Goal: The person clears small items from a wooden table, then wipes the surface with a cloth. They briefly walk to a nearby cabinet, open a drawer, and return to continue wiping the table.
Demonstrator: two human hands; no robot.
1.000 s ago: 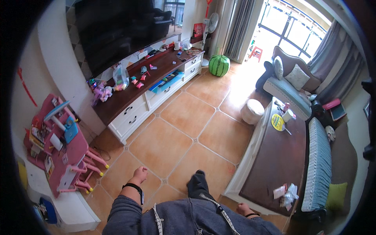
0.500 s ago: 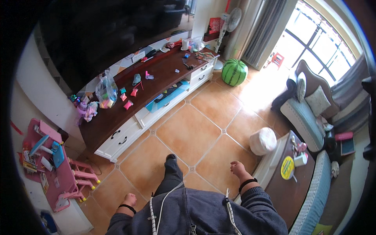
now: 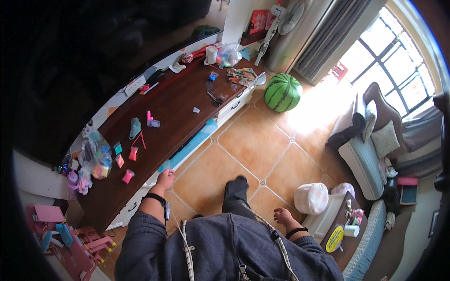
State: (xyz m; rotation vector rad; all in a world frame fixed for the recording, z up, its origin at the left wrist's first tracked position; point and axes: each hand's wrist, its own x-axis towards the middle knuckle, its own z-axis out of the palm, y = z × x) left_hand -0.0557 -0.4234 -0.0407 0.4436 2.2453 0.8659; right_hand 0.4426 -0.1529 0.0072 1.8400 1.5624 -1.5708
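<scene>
My left hand (image 3: pixel 166 179) hangs beside the front edge of the dark brown TV cabinet (image 3: pixel 183 105), its fingers loosely curled and nothing seen in them. Above the floor on the other side, my right hand (image 3: pixel 283 216) is empty, with its fingers slightly apart. Nearest to the left hand on the cabinet top lies a pink packet (image 3: pixel 128 176). Farther in are a red packet (image 3: pixel 133 153), a teal packet (image 3: pixel 117 148), a pink tool (image 3: pixel 149 116) and a filled clear plastic bag (image 3: pixel 97 157). Scissors (image 3: pixel 215 99) and a patterned cloth (image 3: pixel 242 76) rest toward the far end.
A watermelon-patterned ball (image 3: pixel 283 92) sits on the tiled floor past the cabinet. At right stand a white round stool (image 3: pixel 311 198), a coffee table (image 3: pixel 344 248) and a sofa (image 3: pixel 363 157). A pink children's desk (image 3: pixel 70 248) is at lower left.
I have stepped forward along the cabinet, and the view has shifted. My left hand has risen toward the cabinet's front edge. The right hand's fingers have loosened slightly.
</scene>
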